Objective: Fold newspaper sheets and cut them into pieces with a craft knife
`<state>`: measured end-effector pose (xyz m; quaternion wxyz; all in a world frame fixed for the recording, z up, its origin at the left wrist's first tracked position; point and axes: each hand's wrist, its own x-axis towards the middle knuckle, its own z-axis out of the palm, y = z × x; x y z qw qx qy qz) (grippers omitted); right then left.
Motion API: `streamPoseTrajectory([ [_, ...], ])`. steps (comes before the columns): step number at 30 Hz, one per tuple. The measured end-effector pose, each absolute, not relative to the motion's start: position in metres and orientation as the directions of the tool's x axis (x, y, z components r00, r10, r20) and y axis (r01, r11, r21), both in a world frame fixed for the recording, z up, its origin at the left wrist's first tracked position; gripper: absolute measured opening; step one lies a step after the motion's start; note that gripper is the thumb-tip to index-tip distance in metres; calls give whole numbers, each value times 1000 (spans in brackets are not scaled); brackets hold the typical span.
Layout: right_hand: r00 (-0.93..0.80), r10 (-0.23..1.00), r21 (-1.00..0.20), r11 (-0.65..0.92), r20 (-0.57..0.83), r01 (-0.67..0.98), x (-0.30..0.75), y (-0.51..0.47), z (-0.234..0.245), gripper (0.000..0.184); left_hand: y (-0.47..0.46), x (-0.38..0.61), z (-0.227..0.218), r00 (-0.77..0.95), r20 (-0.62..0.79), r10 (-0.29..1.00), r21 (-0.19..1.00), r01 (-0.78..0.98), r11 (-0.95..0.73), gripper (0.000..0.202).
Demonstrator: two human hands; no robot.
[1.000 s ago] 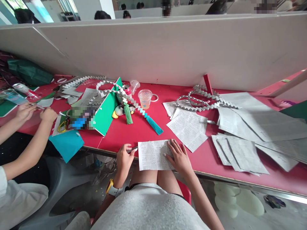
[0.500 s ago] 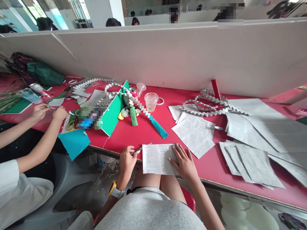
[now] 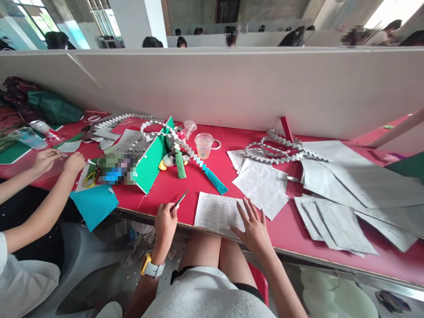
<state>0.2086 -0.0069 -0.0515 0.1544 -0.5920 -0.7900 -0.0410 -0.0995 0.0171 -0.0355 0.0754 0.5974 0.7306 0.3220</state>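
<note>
My left hand (image 3: 166, 223), with a yellow-and-white watch on its wrist, is closed around a slim dark pointed tool (image 3: 180, 200). The tool's tip points up and to the right; its exact kind is hard to make out. A printed paper sheet (image 3: 212, 212) lies flat at the desk's front edge, to the right of the left hand. Over the sheet's right end is my right hand (image 3: 254, 227), fingers spread. Whether its fingertips press on the paper cannot be made out.
On the red desk (image 3: 165, 194) lie more newspaper sheets (image 3: 261, 183), a folded paper stack (image 3: 338, 221) and woven paper chains (image 3: 274, 148). A clear cup (image 3: 204, 145) and a green board (image 3: 152, 161) stand behind. At left are a co-worker's hands (image 3: 61, 161).
The sheet now rests flatter on the desk, its front edge no longer hanging over my lap. My left hand has moved left, away from the sheet, its tool tilted upward. My right hand's fingers have spread.
</note>
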Motion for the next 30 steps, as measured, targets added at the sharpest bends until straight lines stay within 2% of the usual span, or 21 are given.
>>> streamPoseTrajectory([
  [3,-417,867,-73,451,272,890,204,-26,-45,50,16,-101,-36,-286,337,897,583,811,40,20],
  [5,-430,875,-61,453,224,890,196,-37,-40,40,13,-100,-37,-292,364,884,605,796,14,23],
  [7,-376,918,-77,386,123,919,186,-42,-30,37,8,-98,-37,-301,370,879,630,777,1,24],
  [10,-220,972,-145,207,-80,968,169,-38,-7,28,1,-94,-35,-330,345,879,670,743,16,22],
  [12,-65,992,-236,37,-110,971,157,-28,6,19,-4,-90,-33,-360,302,883,711,702,43,23],
  [14,20,995,-343,-53,-100,938,147,-14,14,15,-9,-86,-31,-379,246,892,764,642,63,24],
  [18,93,994,-494,-105,-49,863,134,12,15,41,-16,-78,-22,-402,170,900,865,499,59,27],
  [21,152,988,-584,-117,12,804,131,19,18,46,-25,-70,-10,-366,189,911,873,487,15,31],
  [25,286,950,-688,-125,124,715,135,-4,25,37,-36,-53,0,-211,230,950,826,559,-76,26],
  [28,460,859,-846,-63,224,530,132,-32,24,38,-37,-37,-5,-28,154,988,794,599,-107,30],
  [30,531,815,-915,-3,233,404,124,-45,20,41,-32,-26,-11,87,93,992,786,605,-127,33],
])
